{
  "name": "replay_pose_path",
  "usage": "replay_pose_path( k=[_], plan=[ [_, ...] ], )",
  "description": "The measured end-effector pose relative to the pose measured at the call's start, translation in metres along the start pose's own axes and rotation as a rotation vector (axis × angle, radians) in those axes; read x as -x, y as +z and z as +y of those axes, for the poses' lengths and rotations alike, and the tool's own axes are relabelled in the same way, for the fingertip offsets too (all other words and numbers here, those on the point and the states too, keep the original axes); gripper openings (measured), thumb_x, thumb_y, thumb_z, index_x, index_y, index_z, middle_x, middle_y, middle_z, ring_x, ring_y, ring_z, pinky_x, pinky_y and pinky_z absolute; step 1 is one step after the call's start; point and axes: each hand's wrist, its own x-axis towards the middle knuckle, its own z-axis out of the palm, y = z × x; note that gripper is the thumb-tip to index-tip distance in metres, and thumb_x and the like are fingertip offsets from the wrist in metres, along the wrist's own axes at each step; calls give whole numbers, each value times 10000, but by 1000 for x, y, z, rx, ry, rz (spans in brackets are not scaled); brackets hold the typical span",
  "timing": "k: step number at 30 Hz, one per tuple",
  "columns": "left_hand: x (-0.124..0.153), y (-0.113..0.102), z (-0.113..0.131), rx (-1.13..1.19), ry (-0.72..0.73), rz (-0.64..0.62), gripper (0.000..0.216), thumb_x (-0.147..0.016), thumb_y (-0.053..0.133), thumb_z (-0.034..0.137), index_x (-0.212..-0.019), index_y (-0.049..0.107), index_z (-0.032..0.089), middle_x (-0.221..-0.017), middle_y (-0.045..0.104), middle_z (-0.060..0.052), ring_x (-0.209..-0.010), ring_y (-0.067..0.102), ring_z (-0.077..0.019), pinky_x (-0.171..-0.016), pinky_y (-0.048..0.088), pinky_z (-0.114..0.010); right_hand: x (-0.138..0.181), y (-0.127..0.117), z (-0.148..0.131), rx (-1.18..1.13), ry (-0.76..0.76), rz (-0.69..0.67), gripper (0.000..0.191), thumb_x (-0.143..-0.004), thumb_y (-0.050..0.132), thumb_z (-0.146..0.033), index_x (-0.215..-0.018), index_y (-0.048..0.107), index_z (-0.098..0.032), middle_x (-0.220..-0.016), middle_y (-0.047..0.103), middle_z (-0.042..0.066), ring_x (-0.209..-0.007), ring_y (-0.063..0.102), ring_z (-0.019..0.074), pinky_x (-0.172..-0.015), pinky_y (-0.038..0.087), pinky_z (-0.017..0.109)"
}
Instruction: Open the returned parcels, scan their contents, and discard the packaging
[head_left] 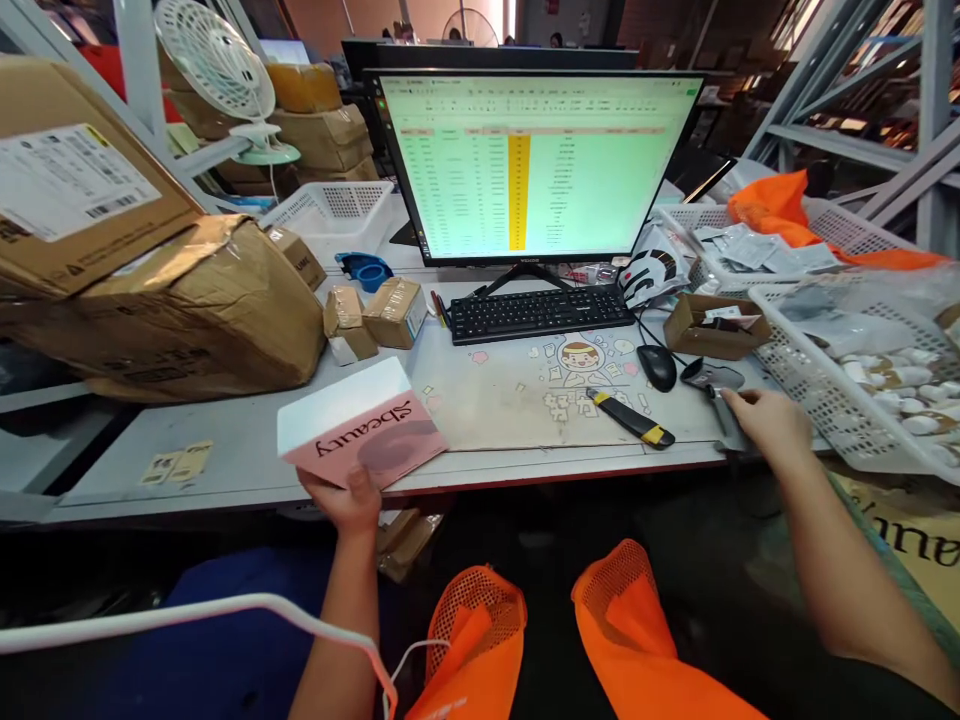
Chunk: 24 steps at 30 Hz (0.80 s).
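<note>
While a pink-and-white rectangular cardboard box (360, 420) is gripped from below by the left hand (347, 500) at the white desk (247, 450)'s front edge, a black-and-yellow plastic utility knife (631, 418) is seen rightward; farther right, a grey pistol-shaped scanner (726, 420) is grasped by the right hand (772, 420) beside a white perforated plastic basket (832, 400).

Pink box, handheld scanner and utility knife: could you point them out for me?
Pink box (367, 430): head view, on its lettered pink side.
Handheld scanner (711, 376): head view, on its head.
Utility knife (630, 416): head view, mid-handle, on the black part.
</note>
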Motion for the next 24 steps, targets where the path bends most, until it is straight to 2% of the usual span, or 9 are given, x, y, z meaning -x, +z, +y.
replay_pose_path(
  k=[2, 3, 5, 7, 10, 15, 18, 21, 24],
  plan=[
    [8, 3, -9, -106, 36, 48, 1168, -718, 614, 975, -1434, 453, 65, -1385, 577, -328, -1360, 609, -487, -1174, 478, -642, 4, 15, -27, 144, -204, 133, 248, -920, 677, -404, -835, 787, -199, -1049, 743, 276, -1171, 683, 443, -1021, 519, 556],
    [11, 4, -12, -150, 50, 56, 1152, -725, 613, 967, -1409, 471, 52, -1359, 585, -338, -1358, 607, -508, -1165, 478, -660, 6, 26, -48, 162, -318, 120, 286, -958, 626, -389, -937, 808, -170, -1103, 752, 257, -1168, 689, 413, -1041, 522, 528],
    [16, 5, -14, -199, 67, 41, 1116, -743, 623, 939, -1387, 491, 38, -1331, 597, -348, -1359, 603, -528, -1150, 485, -672, 8, 54, -99, 98, -519, -74, 333, -1019, 589, -396, -1088, 805, -152, -1165, 767, 182, -1156, 696, 347, -1052, 539, 467],
    [17, 4, -13, -201, 59, 25, 1075, -769, 622, 910, -1394, 494, 44, -1333, 605, -340, -1370, 600, -521, -1154, 488, -661, 4, 86, -148, 94, -602, -188, 353, -1051, 640, -466, -1195, 767, -169, -1262, 740, 130, -1169, 686, 305, -1062, 554, 468],
    [17, 2, -12, -213, 38, 23, 1041, -788, 620, 887, -1395, 501, 50, -1343, 608, -335, -1387, 589, -517, -1177, 469, -658, -9, 124, -196, 113, -635, -200, 457, -1045, 701, -513, -1363, 675, -186, -1445, 638, 125, -1292, 628, 302, -1128, 528, 545],
    [18, 2, -18, -222, 52, 28, 1131, -780, 588, 933, -1428, 470, 14, -1361, 595, -363, -1384, 591, -519, -1166, 479, -655, -29, 154, -209, 198, -678, -196, 446, -1033, 601, -348, -1348, 706, -49, -1635, 449, 292, -1555, 324, 447, -1265, 292, 648],
    [18, 5, -18, -195, 47, 19, 1176, -762, 557, 990, -1427, 465, 25, -1330, 618, -342, -1331, 637, -490, -1132, 521, -618, -36, 159, -207, 294, -713, -188, 473, -1030, 543, -335, -1385, 707, -69, -1729, 341, 260, -1628, 193, 450, -1280, 234, 670],
    [15, 9, -14, -189, 28, 42, 1168, -737, 554, 1030, -1374, 509, 52, -1282, 639, -311, -1322, 641, -478, -1141, 517, -605, -35, 152, -208, 326, -726, -216, 531, -1028, 532, -355, -1459, 663, -74, -1757, 304, 254, -1638, 198, 463, -1280, 198, 738],
    [10, 11, -7, -124, -32, 33, 1155, -690, 627, 1035, -1350, 542, 91, -1280, 647, -272, -1319, 640, -448, -1165, 509, -576, -4, 139, -207, 221, -778, -250, 643, -1021, 522, -368, -1567, 537, -30, -1722, 360, 291, -1602, 325, 449, -1272, 280, 724]
  ],
)
